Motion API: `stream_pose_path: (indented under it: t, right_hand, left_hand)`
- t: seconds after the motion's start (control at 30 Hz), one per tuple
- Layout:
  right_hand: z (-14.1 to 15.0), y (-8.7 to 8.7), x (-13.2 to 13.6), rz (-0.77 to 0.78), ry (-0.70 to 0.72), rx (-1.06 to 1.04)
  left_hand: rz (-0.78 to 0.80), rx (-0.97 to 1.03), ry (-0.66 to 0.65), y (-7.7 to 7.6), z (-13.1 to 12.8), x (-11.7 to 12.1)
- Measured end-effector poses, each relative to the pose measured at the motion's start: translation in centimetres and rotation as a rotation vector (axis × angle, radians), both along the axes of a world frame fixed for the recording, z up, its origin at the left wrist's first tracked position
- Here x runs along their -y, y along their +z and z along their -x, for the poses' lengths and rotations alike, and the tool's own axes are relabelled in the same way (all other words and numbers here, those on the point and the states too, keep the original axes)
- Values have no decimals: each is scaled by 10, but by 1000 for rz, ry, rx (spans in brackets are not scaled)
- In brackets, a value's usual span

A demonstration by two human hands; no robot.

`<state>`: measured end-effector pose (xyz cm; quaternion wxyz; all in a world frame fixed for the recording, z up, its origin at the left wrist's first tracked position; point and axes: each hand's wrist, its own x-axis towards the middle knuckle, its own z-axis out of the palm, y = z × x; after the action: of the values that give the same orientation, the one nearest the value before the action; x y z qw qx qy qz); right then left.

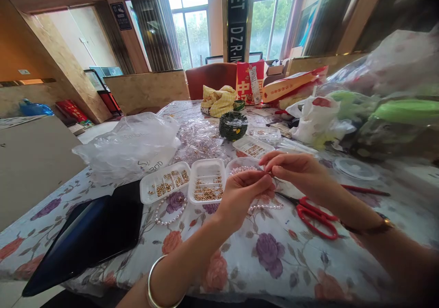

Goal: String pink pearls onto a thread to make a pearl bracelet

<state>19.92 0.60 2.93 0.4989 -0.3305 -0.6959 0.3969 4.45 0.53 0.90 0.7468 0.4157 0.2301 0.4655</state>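
My left hand [245,193] and my right hand [293,168] meet above the table, fingertips pinched close together. What lies between the fingers is tiny and mostly hidden. Just below them a strand of pearl-like beads [265,206] rests on the tablecloth; whether it runs up into my fingers I cannot tell. Behind my left hand, partly covered, is a round tub of pink pearl beads [242,168]. Two white divided boxes hold gold beads, one box [207,164] nearer my hand and another [147,191] farther left. A finished-looking pearl loop [171,221] lies before them.
Red-handled scissors [317,219] lie beside my right forearm, with a red slim tool [365,190] behind. A dark folded panel [92,239] and a plastic bag [128,143] occupy the left. A dark green woven basket [233,126] stands farther back; bulky bags [394,130] fill the right.
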Motion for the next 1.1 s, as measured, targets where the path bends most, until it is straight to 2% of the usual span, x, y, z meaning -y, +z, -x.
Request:
stream_pose_path:
  t: [0.17,0.27,0.43,0.57,0.67,1.1]
  right_hand:
    - [-5,6,2,-68,-9,92]
    - [-11,8,1,-159,-48,218]
    - [-11,13,4,-376,-169,458]
    - [-5,15,8,-547,-276,542]
    - [0,14,11,-620,-383,582]
    - [10,12,19,-690,-522,569]
  left_hand:
    - [-21,-4,6,-1,0,-1]
    - [-26,-13,8,0,0,-1]
    - [-46,-46,-5,0,1,-1]
    - [-56,-33,-8,1,1,-2]
    - [-54,-26,-4,2,1,-2]
    - [-172,-85,-10,7,5,-3]
